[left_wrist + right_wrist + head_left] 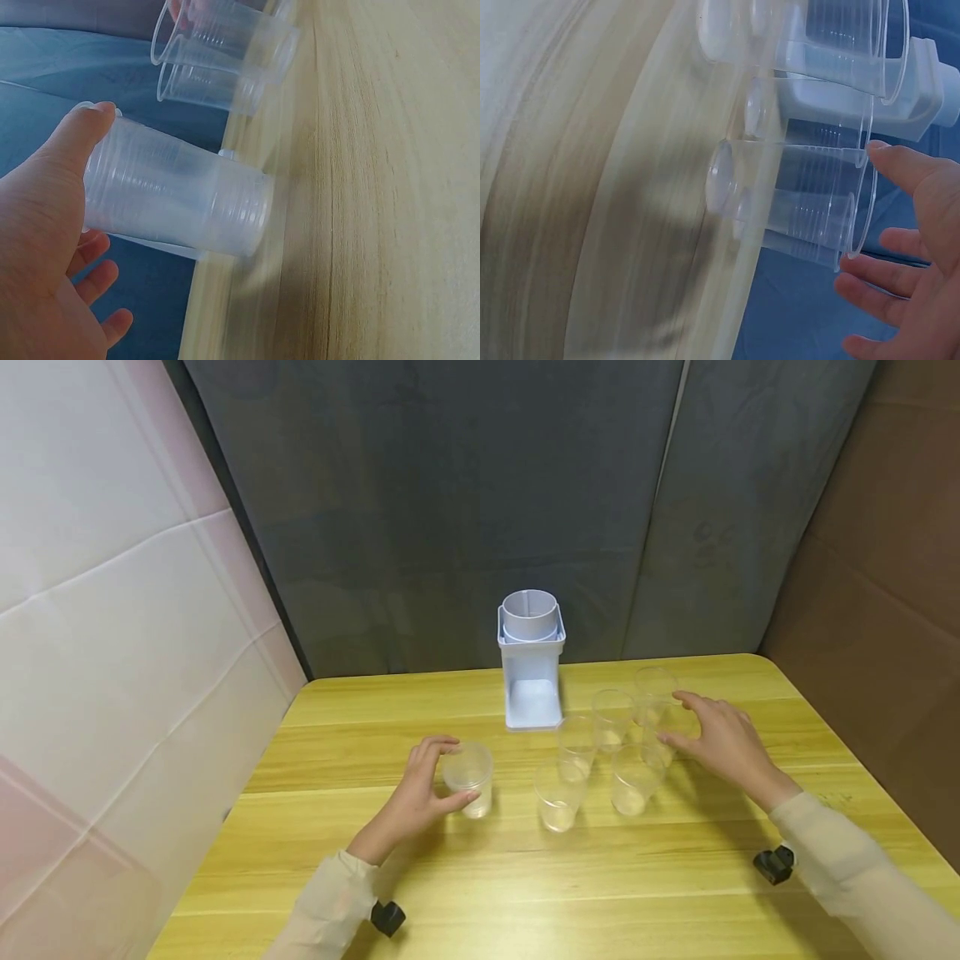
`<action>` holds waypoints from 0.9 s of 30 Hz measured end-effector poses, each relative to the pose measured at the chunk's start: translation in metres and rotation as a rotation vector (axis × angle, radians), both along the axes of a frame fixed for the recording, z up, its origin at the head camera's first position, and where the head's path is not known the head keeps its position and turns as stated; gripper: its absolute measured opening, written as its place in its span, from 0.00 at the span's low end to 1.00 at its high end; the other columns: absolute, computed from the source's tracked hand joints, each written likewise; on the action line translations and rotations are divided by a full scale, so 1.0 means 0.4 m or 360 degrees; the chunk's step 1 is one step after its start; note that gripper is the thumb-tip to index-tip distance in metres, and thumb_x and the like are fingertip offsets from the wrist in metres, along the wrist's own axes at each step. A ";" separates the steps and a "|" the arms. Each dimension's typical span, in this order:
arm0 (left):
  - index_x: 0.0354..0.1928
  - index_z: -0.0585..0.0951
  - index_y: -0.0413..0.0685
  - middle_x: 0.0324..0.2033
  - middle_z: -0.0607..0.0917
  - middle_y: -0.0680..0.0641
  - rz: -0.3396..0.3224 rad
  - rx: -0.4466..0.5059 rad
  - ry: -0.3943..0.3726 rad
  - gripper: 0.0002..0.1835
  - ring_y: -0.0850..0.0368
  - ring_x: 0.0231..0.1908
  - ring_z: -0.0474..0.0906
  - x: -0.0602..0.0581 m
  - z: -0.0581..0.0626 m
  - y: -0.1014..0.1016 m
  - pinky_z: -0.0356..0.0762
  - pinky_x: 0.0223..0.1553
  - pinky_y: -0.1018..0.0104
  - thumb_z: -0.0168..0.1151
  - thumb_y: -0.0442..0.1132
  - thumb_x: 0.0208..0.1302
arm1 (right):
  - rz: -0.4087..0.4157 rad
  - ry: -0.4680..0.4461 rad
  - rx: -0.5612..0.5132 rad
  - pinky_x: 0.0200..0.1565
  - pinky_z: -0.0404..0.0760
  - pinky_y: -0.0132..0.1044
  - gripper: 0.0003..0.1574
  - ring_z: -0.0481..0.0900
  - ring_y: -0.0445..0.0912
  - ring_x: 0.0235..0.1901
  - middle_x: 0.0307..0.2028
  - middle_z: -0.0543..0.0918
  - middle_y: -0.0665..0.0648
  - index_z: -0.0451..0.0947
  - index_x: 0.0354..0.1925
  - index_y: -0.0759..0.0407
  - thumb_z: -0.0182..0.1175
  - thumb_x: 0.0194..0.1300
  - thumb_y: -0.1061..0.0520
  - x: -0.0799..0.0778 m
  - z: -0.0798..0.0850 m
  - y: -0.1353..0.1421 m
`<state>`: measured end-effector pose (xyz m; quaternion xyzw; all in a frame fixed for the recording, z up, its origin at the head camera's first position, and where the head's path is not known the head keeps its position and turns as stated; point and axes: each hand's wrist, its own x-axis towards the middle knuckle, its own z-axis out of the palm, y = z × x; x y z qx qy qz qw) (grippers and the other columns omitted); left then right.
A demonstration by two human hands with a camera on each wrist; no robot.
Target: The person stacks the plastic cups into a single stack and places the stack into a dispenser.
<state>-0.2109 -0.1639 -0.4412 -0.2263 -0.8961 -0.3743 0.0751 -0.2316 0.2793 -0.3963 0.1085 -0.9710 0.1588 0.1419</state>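
Note:
My left hand [420, 785] holds a clear plastic cup [477, 793] at its rim, thumb at the front and index finger at the back. In the left wrist view this cup [176, 184] looks cloudy and ribbed, and its base is close to the tabletop. Over on the right, my right hand [723, 739] has thumb and fingers spread across the rim of another clear cup [791, 176]. That thumb tip is right at the rim in the right wrist view, with the fingers at the opposite side. Several more clear cups [558, 797] stand upright between the hands.
A pale blue-white plastic stand [532, 689] with a round tube [529, 618] on top is at the table's back edge, behind the cups. The wood-grain table [525, 893] meets a dark grey cloth wall [450, 527] at the back.

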 end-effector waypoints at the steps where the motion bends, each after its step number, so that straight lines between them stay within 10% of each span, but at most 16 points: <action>1: 0.57 0.67 0.51 0.62 0.66 0.51 0.0000 0.0000 -0.0002 0.35 0.48 0.65 0.56 0.000 0.000 0.000 0.66 0.60 0.42 0.70 0.56 0.51 | -0.0001 -0.0007 -0.0005 0.48 0.69 0.62 0.47 0.76 0.63 0.49 0.56 0.77 0.66 0.65 0.64 0.60 0.62 0.57 0.35 0.000 -0.002 0.000; 27: 0.57 0.67 0.53 0.62 0.66 0.53 0.0018 0.0004 -0.0015 0.36 0.50 0.64 0.57 0.001 0.000 0.000 0.66 0.60 0.43 0.70 0.57 0.50 | -0.0003 0.0033 -0.0016 0.46 0.70 0.60 0.46 0.76 0.63 0.48 0.55 0.78 0.65 0.65 0.64 0.60 0.63 0.56 0.36 0.005 0.015 -0.003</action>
